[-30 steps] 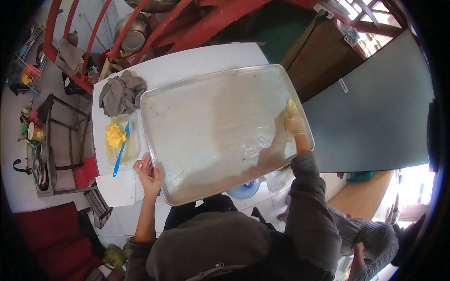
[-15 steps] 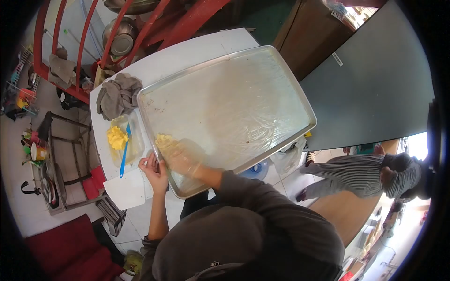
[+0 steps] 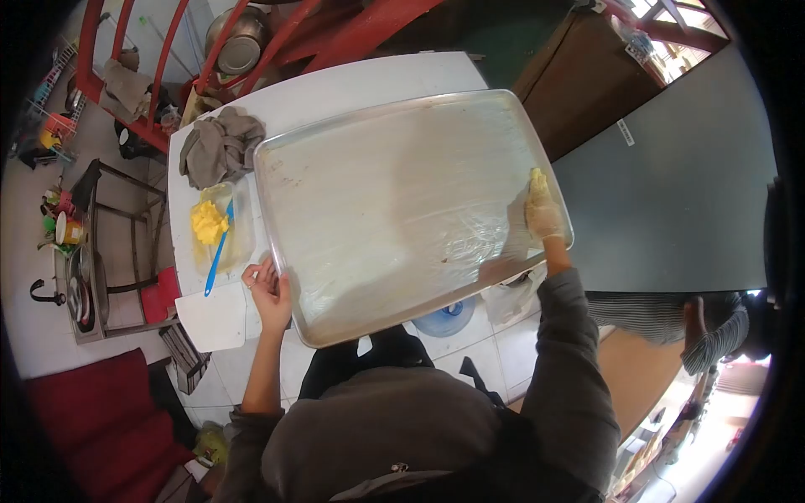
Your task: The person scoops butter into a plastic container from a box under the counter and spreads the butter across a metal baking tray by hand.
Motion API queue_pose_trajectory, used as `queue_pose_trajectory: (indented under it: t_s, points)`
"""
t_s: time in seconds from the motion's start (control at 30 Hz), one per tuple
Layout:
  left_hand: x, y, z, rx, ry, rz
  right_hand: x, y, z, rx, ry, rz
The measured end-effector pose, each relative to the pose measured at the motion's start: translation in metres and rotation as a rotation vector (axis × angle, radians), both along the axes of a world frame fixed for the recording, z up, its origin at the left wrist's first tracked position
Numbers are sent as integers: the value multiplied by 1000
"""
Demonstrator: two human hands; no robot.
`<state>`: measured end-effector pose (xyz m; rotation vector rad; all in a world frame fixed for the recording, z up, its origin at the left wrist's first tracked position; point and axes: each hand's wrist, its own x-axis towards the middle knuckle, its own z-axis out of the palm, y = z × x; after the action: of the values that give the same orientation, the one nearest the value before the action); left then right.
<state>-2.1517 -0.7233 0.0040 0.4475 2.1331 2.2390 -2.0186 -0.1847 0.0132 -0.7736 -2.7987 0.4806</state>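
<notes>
A large metal baking tray (image 3: 377, 193) lies on the white table, its inner surface shiny with smeared grease. My left hand (image 3: 270, 293) is at the tray's near left corner, thumb along the rim and fingers curled outside it. At the right side of the tray, my right hand (image 3: 545, 220), in a clear plastic glove, presses down with a smear of yellow margarine (image 3: 537, 180) at its fingertips. Left of the tray, a clear plastic container (image 3: 243, 243) holds more margarine and a blue spatula (image 3: 218, 260), whose handle sticks out over the near side.
A crumpled grey cloth (image 3: 220, 149) lies on the white table (image 3: 377, 75) behind the container. A grey panel (image 3: 662, 193) stands close on the right, with another person in striped clothing (image 3: 637, 314) partly behind it. Red railings (image 3: 226, 42) rise beyond the table.
My right hand has swept from the tray's near left corner across to its right side. My left hand stays at the left rim.
</notes>
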Motion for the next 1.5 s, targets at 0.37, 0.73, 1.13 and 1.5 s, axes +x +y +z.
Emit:
queue_pose_trajectory:
  t_s: [0.37,0.73,1.13,1.5]
  points:
    - [2,3,5,29,-13,-14,-60,-423,-43,-765,255,509]
    - [2,3,6,-26,1,8,6,-125,-27,347,-4,438]
    - [1,2,0,0,17,-8,1,-199,18,335,-27,343]
    - [1,-2,1,-26,29,-34,-27,-393,21,-28,534,580]
